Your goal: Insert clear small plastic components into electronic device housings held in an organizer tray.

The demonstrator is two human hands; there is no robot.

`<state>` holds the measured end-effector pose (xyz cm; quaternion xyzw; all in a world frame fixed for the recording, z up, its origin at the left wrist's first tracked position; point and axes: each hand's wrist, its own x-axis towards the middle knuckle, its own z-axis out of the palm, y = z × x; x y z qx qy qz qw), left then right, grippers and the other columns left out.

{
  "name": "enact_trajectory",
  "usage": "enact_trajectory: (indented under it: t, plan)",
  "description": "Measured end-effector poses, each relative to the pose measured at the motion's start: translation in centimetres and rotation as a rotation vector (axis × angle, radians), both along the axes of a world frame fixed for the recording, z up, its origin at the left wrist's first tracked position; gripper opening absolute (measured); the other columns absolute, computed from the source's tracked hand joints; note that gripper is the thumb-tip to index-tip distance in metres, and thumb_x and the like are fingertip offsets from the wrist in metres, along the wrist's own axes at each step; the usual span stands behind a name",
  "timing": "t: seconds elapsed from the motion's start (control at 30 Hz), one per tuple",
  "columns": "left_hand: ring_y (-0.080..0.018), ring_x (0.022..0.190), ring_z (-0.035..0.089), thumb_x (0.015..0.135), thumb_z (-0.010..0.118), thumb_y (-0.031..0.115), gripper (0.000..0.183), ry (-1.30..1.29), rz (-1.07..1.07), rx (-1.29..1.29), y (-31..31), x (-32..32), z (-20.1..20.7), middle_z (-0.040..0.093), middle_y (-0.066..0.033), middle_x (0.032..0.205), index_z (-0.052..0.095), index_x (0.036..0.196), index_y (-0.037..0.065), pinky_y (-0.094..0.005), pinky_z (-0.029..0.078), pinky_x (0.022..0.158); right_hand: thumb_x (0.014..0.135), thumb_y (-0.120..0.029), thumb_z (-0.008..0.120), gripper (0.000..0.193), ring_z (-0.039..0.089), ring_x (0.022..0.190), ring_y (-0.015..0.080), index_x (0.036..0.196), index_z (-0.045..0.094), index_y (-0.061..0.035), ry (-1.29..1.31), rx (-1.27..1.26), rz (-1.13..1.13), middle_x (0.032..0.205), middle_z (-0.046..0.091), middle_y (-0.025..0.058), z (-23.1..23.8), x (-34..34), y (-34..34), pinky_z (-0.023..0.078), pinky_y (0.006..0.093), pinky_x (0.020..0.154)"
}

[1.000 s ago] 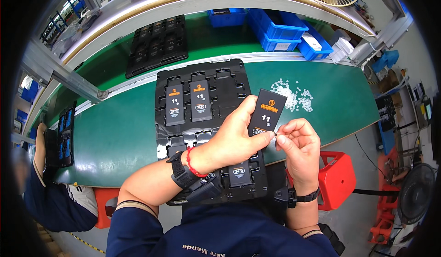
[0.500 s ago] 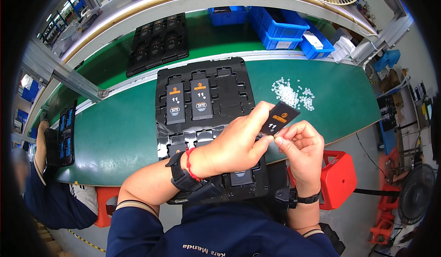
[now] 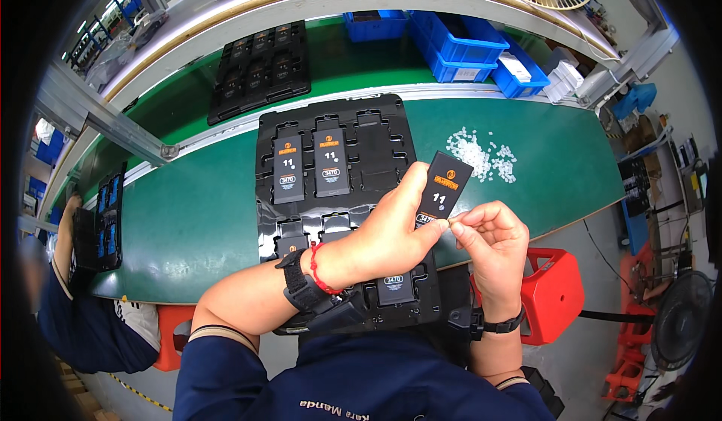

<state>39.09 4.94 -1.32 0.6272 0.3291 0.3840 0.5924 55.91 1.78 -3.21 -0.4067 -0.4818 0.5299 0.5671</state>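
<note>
A flat black phone battery (image 3: 447, 186) with orange and white print is gripped by my left hand (image 3: 395, 229), thumb across its lower end. It is held tilted above the right side of the black moulded tray (image 3: 380, 180). Beside that lower end, my right hand (image 3: 492, 244) pinches thumb and forefinger together at the battery's edge; whatever sits between those fingertips is too small to make out. Similar batteries (image 3: 329, 162) lie in several tray pockets, while the top right pocket holds none. My left forearm covers part of the tray's lower half.
A pile of small whitish clear pieces (image 3: 470, 154) lies on the green table (image 3: 188, 225). Blue bins (image 3: 459, 48) and another battery tray (image 3: 259, 71) stand under the shelf behind. A red stool (image 3: 553, 293) is at right. Another person's arm (image 3: 65, 237) is at far left.
The battery has been turned more upright in my left hand, so more of its printed face shows. My right hand stays pinched at its lower edge.
</note>
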Motion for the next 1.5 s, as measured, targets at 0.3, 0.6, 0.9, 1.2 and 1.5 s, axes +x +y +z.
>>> enact_trajectory:
  t: [0.3,0.6,0.9,1.2,1.5]
  plan:
    - [-0.0134,0.113,0.043,0.081,0.053,-0.009,0.051,0.033,0.024,0.02,0.2,0.0,-0.8,0.046,-0.0091,0.115,0.033,0.127,-0.001,-0.0289,0.035,0.098,0.079,0.009,0.064,0.012,0.06,0.077,0.0096,0.087,0.056,0.0035,-0.223,0.181,-0.092,0.087,0.064,0.0087,-1.0,-0.7,-0.3,0.048,0.0216,0.069]
    - [-0.0125,0.074,0.061,0.085,0.05,-0.005,0.037,-0.088,0.422,-0.188,5.4,-3.2,-1.5,0.062,-0.0079,0.093,0.04,0.12,0.003,-0.0262,0.053,0.062,0.081,0.006,0.064,0.016,0.056,0.081,0.0076,0.096,0.059,0.0018,-0.19,0.058,-0.154,0.099,0.063,0.0086,-1.1,2.3,0.8,0.047,0.0209,0.073]
    - [-0.0144,0.072,0.059,0.072,0.073,0.006,0.072,0.596,0.537,0.001,7.0,-4.8,-1.3,0.058,-0.0062,0.075,0.037,0.135,0.0,-0.0285,0.047,0.064,0.083,0.002,0.063,0.007,0.057,0.078,0.0065,0.089,0.06,0.0007,-0.188,-0.004,-0.091,0.089,0.064,0.0056,-1.7,3.0,0.8,0.046,0.0195,0.072]
    - [-0.0161,0.056,0.056,0.068,0.077,0.007,0.067,0.818,0.566,0.24,6.4,-4.8,-2.3,0.05,-0.0086,0.095,0.048,0.128,0.002,-0.0277,0.049,0.046,0.083,0.0,0.064,0.004,0.056,0.07,0.0049,0.085,0.061,0.0014,-0.403,-0.003,-0.131,0.079,0.063,0.0019,-2.6,5.4,3.3,0.045,0.0186,0.064]
    - [-0.0133,0.071,0.062,0.076,0.068,0.005,0.024,0.725,0.62,0.253,7.1,-7.5,-1.5,0.066,-0.0102,0.083,0.066,0.099,-0.001,-0.0267,0.049,0.065,0.075,-0.001,0.065,0.004,0.063,0.06,0.0226,0.077,0.063,0.0019,-0.992,0.125,-0.237,0.066,0.064,0.0147,-4.1,5.8,8.6,0.049,0.0311,0.058]
